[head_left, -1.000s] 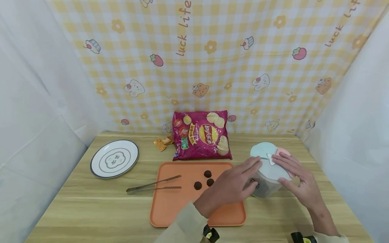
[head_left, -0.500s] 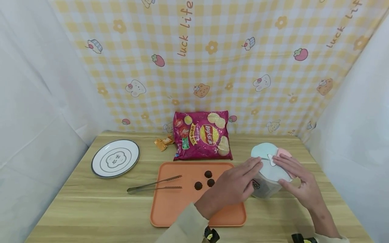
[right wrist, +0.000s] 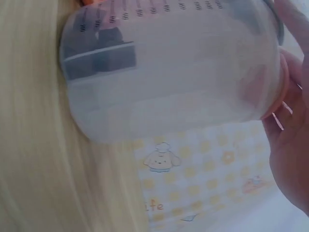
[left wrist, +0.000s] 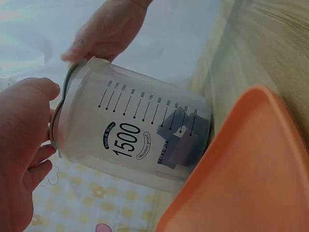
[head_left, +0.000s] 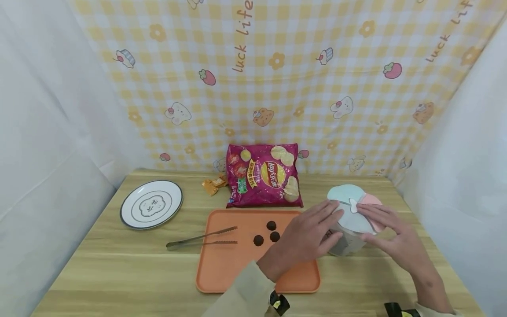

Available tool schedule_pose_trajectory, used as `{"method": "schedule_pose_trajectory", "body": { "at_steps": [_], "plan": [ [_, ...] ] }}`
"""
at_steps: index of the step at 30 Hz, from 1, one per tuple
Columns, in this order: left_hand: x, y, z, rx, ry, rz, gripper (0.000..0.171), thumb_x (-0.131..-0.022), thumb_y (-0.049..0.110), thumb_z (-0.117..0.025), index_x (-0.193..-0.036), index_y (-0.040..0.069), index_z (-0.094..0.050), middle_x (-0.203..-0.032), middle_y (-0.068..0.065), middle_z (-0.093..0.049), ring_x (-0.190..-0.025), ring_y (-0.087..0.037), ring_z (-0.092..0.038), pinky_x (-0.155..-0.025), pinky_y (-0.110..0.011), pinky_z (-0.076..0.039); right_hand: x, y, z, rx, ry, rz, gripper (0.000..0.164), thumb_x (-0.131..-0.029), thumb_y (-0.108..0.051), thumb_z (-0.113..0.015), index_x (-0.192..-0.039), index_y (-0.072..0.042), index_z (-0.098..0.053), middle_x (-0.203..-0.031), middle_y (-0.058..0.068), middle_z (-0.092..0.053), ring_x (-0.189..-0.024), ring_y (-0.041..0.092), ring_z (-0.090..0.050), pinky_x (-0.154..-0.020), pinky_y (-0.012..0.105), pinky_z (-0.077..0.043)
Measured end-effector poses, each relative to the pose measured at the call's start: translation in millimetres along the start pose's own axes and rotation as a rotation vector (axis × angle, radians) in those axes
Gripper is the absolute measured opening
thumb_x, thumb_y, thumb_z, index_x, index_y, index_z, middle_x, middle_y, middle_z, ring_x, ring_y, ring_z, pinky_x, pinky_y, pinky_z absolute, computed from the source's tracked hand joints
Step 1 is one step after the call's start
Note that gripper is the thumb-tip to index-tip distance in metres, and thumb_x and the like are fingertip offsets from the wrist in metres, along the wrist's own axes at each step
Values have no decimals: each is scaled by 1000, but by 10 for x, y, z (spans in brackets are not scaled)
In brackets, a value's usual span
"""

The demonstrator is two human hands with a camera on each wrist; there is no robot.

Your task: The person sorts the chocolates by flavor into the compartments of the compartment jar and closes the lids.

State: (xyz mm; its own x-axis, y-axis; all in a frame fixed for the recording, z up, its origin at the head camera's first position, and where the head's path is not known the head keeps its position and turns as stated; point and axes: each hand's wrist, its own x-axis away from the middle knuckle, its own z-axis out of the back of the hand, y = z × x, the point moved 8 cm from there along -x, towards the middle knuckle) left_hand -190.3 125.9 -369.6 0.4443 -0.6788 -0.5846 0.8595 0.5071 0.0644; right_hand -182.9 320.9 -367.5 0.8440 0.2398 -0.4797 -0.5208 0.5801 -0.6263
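Clear jar upright on the table, right side of the head frame, just beside the orange tray. Lid sits on top: mint, pink and pale grey sections, white bow-shaped tab near the middle.

Both hands at the lid. Left hand: fingers extended and loosely spread, tips on the lid's left edge; forearm crosses the tray's right half. Right hand: fingers lie nearly straight over the lid's right part, tips next to the tab, thumb at the near edge.

Left wrist view: jar wall carries a printed "1500" and a scale. Dark pieces inside at the bottom; they look blocky, but the wall is hazy, so can't be sure of the shape.

On the tray: 3 dark round pieces, right of centre. Metal tongs lie across the tray's left edge, tips on the tray, joined end on the table.

White plate at left of frame. Purple chip bag behind the tray, orange wrapped candies at its left. Yellow checked cloth fills the upper frame.
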Motion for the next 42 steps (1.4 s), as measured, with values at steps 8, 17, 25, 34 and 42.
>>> {"method": "schedule_pose_trajectory", "body": {
  "at_steps": [8,17,25,34,42],
  "plan": [
    [-80,-71,48,59,39,40,45,-106,40,-55,-141,13,-64,-149,-3,-56,-139,-16,-48,-110,-22,-33,-93,89,174,29,16,-17,40,-102,7,-56,-139,-3,-64,-146,13,-57,-141,9,-43,-106,13,-32],
    [-253,-98,56,-23,39,117,48,-100,55,-60,-126,16,-70,-138,-2,-64,-134,-16,-54,-118,-40,-29,-132,109,211,146,-12,-34,42,-100,0,-65,-139,-14,-67,-150,15,-53,-143,2,-36,-104,7,-25],
    [-308,-110,-93,-92,-121,249,79,-97,72,-49,-149,13,-55,-156,-2,-47,-147,-15,-37,-121,-39,-20,-40,83,352,218,35,-184,33,-100,-17,-70,-133,-19,-72,-144,-8,-59,-131,-13,-39,-94,5,-26],
    [-270,-158,-118,79,-89,195,48,-109,37,-50,-150,14,-56,-158,0,-44,-148,-14,-34,-118,-27,-18,58,52,446,284,39,-289,26,-97,-27,-76,-122,-26,-78,-132,-2,-68,-123,0,-54,-78,10,-38],
    [-274,-324,-138,446,-91,115,37,-111,17,-49,-145,15,-61,-156,-2,-47,-148,-9,-29,-113,-19,-26,113,-239,390,209,187,132,39,-71,14,-84,-103,-9,-81,-106,-1,-75,-112,-4,-60,-69,10,-51]
  ]
}}
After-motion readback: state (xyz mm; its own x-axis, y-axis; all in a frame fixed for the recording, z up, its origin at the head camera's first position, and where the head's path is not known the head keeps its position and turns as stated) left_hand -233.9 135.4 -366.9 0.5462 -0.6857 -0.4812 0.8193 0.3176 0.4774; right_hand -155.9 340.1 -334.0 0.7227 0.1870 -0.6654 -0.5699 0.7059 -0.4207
